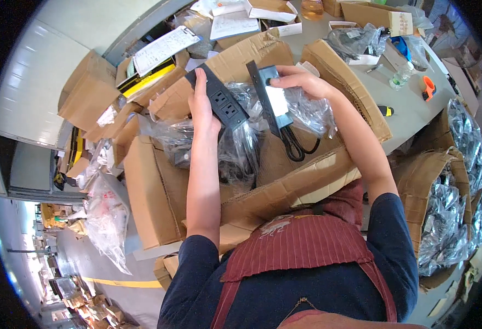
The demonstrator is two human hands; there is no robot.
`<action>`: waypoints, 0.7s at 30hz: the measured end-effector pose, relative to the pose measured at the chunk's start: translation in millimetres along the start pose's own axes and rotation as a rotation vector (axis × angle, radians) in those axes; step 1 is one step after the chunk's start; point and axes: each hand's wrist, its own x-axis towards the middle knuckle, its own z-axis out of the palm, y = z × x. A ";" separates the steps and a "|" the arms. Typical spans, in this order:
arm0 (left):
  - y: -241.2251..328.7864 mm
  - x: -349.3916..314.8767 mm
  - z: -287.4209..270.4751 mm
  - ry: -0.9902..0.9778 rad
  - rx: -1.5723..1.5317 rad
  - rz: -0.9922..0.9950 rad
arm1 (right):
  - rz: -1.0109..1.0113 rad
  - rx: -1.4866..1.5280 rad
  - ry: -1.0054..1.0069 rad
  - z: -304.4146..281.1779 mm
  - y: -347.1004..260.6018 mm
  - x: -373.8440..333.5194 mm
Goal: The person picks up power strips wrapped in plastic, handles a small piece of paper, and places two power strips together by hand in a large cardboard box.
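Observation:
My left hand (201, 107) grips the edge of a black power outlet panel (224, 101), its sockets facing up. Beside it, my right hand (305, 83) is closed on a second outlet unit (264, 98), turned on its side, so its socket face is hidden. A bright white label (278, 102) shows on that unit's body, and a looped black cord (291, 145) hangs below it. Clear plastic wrap (312, 112) hangs under my right hand. Both units are above an open cardboard box (150, 186) containing clear-bagged items (235, 151).
Cartons of bagged goods (444, 219) stand at the right. An orange tape dispenser (428, 88) and a clear bottle (401, 77) are on the grey table (375, 118). A clipboard with papers (164, 48) tops boxes at the far left. A plastic bag (106, 214) hangs at the left.

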 end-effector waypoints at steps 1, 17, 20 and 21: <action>-4.8 -0.6 0.9 0.008 -0.010 -0.013 | 0.007 0.050 -0.003 6.2 -2.6 0.6; -6.1 -11.3 -6.5 -0.172 -0.163 -0.213 | -0.020 0.606 -0.129 2.7 2.6 7.3; -4.4 -11.0 -11.6 -0.156 -0.163 -0.212 | -0.057 0.619 -0.147 3.4 5.6 10.2; -4.0 -10.9 -13.6 -0.159 -0.176 -0.223 | -0.055 0.617 -0.073 3.4 7.0 9.1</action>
